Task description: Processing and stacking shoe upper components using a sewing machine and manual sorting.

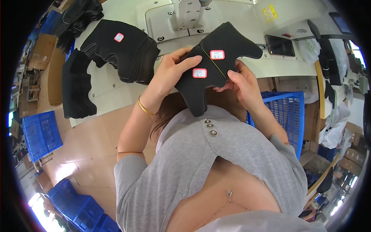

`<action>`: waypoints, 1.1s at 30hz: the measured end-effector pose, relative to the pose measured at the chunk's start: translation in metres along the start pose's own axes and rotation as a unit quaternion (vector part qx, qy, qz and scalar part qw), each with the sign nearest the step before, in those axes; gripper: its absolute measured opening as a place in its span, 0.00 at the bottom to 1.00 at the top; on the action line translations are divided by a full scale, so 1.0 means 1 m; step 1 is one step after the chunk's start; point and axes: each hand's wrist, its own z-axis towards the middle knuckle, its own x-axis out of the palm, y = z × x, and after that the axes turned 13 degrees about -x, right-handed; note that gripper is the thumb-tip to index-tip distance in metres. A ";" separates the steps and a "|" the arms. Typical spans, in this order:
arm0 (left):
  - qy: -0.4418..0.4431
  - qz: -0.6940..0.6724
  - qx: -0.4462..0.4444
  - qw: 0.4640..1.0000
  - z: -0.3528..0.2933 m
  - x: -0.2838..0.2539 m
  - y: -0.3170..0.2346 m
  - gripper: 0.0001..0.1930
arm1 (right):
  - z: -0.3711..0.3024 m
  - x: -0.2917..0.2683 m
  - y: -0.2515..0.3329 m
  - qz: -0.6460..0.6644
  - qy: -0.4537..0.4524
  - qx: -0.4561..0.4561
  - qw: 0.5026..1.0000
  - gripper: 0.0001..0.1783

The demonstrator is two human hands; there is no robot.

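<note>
Between my two hands is a stack of black cut fabric pieces [216, 42], held up in front of the sewing machine bed. A thin yellowish band runs slantwise across the stack, and two red-edged white labels sit on its top face. My left hand [174, 67] grips the left edge, thumb on top and fingers underneath. On the right edge, my right hand [243, 83] pinches near the lower end of the band, thumb over the border. One leg of the stack hangs down toward my lap.
Left on the white table [112, 92] lie a labelled stack of black pieces [123, 50] and another black stack [77, 85]. The machine [187, 15] stands behind. A dark phone-like slab [280, 45] lies at right. Blue crates [284, 112] stand on the floor at both sides.
</note>
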 end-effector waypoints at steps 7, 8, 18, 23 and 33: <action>-0.009 0.015 -0.001 1.000 0.001 0.003 -0.001 0.20 | 0.000 -0.002 0.000 0.005 -0.002 0.004 1.000 0.30; -0.008 0.016 -0.001 1.000 0.002 0.003 -0.001 0.20 | 0.000 -0.002 0.000 -0.008 -0.003 -0.002 1.000 0.29; 0.001 0.015 -0.003 1.000 0.003 0.004 -0.002 0.20 | -0.003 -0.004 0.000 0.002 -0.006 -0.006 1.000 0.28; -0.002 0.026 0.000 1.000 0.003 0.005 -0.002 0.20 | -0.004 -0.004 0.000 0.006 -0.005 -0.006 1.000 0.28; 0.003 0.024 0.000 1.000 0.003 0.004 -0.002 0.20 | -0.004 -0.004 -0.001 0.007 -0.003 -0.007 1.000 0.26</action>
